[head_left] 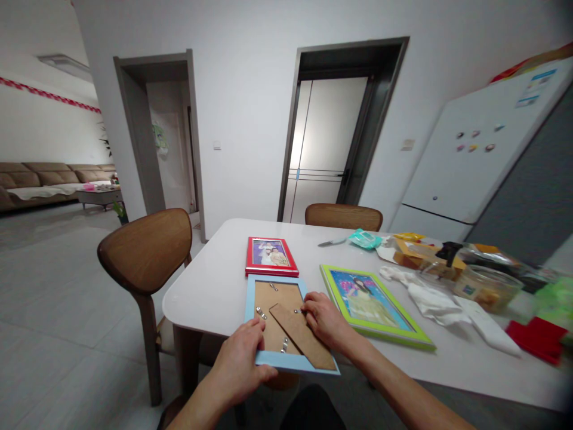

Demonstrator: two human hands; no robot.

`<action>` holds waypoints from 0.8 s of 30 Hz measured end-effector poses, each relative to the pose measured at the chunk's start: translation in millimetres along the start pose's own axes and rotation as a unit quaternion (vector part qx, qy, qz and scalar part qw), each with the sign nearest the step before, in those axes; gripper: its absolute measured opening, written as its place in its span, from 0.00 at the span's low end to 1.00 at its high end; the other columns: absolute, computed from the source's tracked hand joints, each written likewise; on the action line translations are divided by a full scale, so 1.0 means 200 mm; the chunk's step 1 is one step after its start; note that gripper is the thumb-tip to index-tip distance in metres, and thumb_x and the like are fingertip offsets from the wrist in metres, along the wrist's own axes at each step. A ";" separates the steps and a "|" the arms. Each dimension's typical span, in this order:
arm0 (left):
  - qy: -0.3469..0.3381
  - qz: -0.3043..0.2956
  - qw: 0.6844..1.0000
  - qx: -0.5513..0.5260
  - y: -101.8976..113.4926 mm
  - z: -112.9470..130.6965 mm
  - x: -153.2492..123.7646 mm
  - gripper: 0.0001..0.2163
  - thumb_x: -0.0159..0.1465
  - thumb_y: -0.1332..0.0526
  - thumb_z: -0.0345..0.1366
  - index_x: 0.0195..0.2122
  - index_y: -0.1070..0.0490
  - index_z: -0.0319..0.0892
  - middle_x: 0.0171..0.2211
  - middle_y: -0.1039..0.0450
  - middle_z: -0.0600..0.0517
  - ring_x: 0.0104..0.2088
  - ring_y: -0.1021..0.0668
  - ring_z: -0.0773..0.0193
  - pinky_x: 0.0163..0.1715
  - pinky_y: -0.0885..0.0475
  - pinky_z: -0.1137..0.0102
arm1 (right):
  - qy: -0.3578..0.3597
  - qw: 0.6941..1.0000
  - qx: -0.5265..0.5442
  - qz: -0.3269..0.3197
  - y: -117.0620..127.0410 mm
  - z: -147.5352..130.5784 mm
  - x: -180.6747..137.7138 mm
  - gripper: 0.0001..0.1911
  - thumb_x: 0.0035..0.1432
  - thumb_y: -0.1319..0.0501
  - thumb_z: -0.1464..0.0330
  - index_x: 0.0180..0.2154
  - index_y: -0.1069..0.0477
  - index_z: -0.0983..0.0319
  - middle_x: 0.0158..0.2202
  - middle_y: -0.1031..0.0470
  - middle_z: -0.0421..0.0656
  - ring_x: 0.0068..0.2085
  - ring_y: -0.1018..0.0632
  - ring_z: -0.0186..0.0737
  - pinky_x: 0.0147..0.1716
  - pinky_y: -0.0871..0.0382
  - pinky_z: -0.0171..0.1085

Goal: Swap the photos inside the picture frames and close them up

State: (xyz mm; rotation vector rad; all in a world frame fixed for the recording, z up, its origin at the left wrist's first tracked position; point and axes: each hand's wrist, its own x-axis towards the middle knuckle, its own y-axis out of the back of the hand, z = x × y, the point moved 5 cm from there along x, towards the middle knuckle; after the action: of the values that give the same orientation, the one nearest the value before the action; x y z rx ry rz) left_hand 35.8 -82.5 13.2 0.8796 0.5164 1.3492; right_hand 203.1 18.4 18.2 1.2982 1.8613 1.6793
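A light blue picture frame [251,298] lies face down at the table's front edge, its near end jutting past it. Its brown backing board [264,292] carries several small metal clips [285,344] and a slanted brown stand leg [295,334]. My left hand [242,358] grips the frame's near left corner, thumb along the near rim and fingers at the left side. Bent fingers of my right hand [323,316] press at the metal clip on the right side. Just beyond is a red picture frame [273,273], face up. To the right lies a green picture frame [380,337], also face up.
On the white table [210,280], a knife [332,242], a teal packet [366,239], white tissues [430,298], a clear plastic tub [486,289] and a red cloth [537,339] lie to the right. Wooden chairs stand at left [147,251] and behind [344,216].
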 end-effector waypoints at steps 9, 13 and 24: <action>-0.012 -0.003 1.000 -0.010 0.01 0.00 -0.01 0.13 0.41 0.35 0.33 0.27 0.37 0.43 0.50 0.38 0.49 0.51 0.37 0.60 0.47 0.40 0.69 | -0.004 0.999 0.031 0.023 0.02 -0.09 0.02 0.14 0.51 0.51 0.72 0.37 0.29 0.63 0.38 0.31 0.46 0.41 0.34 0.39 0.42 0.42 0.37; -0.014 0.002 1.000 -0.009 0.00 0.00 0.00 0.12 0.41 0.35 0.32 0.26 0.37 0.42 0.49 0.37 0.49 0.51 0.37 0.59 0.47 0.40 0.69 | 0.057 0.997 0.055 -0.016 -0.06 -0.28 0.09 0.14 0.53 0.51 0.71 0.37 0.29 0.60 0.36 0.30 0.44 0.39 0.33 0.36 0.40 0.42 0.35; -0.003 0.005 1.000 -0.016 0.00 0.00 0.00 0.13 0.40 0.35 0.32 0.26 0.37 0.42 0.49 0.37 0.48 0.50 0.36 0.59 0.48 0.41 0.67 | 0.159 0.981 -0.041 -0.104 -0.09 -0.41 0.09 0.12 0.56 0.52 0.67 0.34 0.31 0.59 0.34 0.34 0.43 0.39 0.37 0.37 0.36 0.46 0.36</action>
State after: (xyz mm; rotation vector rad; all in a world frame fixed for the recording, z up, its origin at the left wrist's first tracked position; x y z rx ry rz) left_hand 35.4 -83.0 13.3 0.8604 0.4841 1.3591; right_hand 125.3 -17.2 28.9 0.8067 1.9937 1.9113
